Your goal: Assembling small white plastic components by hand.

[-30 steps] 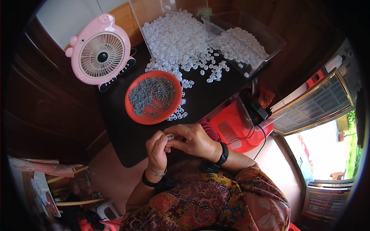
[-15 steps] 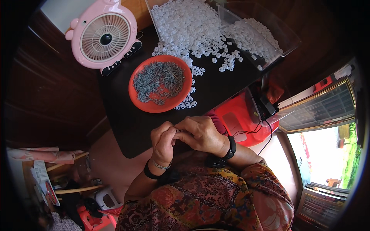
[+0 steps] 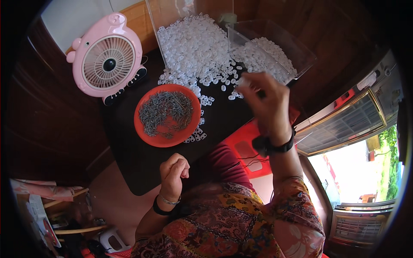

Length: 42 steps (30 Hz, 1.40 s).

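Near the white pieces, your right hand blurs, grip unclear; your left hand curls, fingers pressed together.

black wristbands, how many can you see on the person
2: one black wristband around the wrist of the left hand, another black wristband around that of the right hand. Any under the sleeves would be hidden.

- White pieces: small, rounded, nearer ones two-holed; main heap at the plate's 1 o'clock, second heap at 2, strays lying between 2 and 4 o'clock.
- Metal pins: slender, grey, loosely jumbled inside the round orange-red plate.
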Available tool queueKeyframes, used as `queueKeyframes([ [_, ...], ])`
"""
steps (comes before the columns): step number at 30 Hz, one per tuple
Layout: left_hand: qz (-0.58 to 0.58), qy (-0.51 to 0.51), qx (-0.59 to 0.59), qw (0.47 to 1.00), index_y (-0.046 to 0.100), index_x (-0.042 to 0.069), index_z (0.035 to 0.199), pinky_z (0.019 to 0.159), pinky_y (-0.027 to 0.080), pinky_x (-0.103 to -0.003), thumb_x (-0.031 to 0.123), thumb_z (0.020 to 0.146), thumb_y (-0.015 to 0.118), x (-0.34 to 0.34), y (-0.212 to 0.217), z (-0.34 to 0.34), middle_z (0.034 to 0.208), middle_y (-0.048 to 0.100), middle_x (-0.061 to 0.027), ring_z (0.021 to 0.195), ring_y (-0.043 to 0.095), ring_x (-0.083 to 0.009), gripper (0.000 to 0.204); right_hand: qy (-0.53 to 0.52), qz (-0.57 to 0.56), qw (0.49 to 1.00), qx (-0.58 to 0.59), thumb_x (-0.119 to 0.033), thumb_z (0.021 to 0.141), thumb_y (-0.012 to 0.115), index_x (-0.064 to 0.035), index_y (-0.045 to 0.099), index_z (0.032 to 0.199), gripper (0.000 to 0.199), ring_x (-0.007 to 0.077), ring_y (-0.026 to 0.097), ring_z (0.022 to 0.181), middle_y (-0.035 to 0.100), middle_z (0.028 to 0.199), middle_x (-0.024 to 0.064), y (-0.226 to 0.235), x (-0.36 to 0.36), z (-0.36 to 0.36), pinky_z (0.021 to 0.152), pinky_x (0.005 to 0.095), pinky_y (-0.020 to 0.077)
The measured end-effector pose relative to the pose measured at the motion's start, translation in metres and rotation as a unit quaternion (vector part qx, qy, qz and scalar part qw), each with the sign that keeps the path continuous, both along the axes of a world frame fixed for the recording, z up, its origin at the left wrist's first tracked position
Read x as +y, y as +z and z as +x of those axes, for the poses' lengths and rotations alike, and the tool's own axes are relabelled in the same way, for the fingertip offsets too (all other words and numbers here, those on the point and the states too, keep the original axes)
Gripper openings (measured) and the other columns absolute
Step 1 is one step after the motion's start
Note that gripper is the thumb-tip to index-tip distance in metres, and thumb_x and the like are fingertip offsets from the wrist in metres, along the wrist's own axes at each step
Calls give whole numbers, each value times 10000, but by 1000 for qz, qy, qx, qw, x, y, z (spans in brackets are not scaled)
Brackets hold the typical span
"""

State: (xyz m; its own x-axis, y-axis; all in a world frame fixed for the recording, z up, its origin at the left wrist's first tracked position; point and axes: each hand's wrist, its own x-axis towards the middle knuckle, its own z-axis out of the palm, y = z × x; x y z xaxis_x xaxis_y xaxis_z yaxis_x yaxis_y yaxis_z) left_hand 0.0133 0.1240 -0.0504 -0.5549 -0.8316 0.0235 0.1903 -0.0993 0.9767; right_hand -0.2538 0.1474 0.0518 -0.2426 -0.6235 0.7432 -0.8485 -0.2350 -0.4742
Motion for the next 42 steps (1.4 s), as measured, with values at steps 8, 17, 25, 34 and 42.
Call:
queueKeyframes([
  [8, 9, -11, -12, 1000, 475, 36, 670, 487, 337, -214, 149, 872, 438, 1, 3, -5, 588, 439, -10, 521, 424, -79, 234, -276, -69, 927, 244, -196, 824, 644, -93, 659, 1095, 291, 222, 645, 886, 668, 943, 125, 46, -33, -98, 753, 325, 503],
  [17, 5, -34, -22, 999, 481, 33, 668, 482, 343, -215, 135, 863, 435, -1, 5, -3, 584, 447, -12, 517, 426, -80, 225, -62, 306, 936, 165, -170, 788, 598, -73, 689, 889, 167, 287, 640, 817, 662, 850, 118, -45, -42, -70, 717, 382, 501],
  [25, -5, -34, -19, 999, 488, 30, 675, 490, 360, -216, 131, 865, 433, -1, 4, -3, 583, 450, -10, 515, 424, -78, 222, -67, 288, 934, 201, -184, 744, 577, -114, 686, 822, 151, 304, 632, 789, 646, 792, 108, -64, -41, -73, 716, 419, 505],
  [34, -10, -35, -22, 999, 493, 26, 684, 492, 357, -215, 128, 873, 433, -1, 4, -1, 589, 456, -7, 522, 431, -76, 222, 5, 236, 970, 63, -168, 780, 651, -61, 679, 891, 158, 252, 649, 769, 665, 821, 114, -59, -46, -76, 693, 352, 503],
  [42, -30, -41, -23, 998, 501, 23, 693, 492, 353, -209, 130, 886, 439, -1, 0, -2, 591, 456, -6, 524, 431, -72, 229, -50, 310, 946, 87, -223, 759, 602, -82, 678, 817, 170, 323, 628, 782, 651, 815, 135, -66, -21, -81, 699, 427, 491],
])
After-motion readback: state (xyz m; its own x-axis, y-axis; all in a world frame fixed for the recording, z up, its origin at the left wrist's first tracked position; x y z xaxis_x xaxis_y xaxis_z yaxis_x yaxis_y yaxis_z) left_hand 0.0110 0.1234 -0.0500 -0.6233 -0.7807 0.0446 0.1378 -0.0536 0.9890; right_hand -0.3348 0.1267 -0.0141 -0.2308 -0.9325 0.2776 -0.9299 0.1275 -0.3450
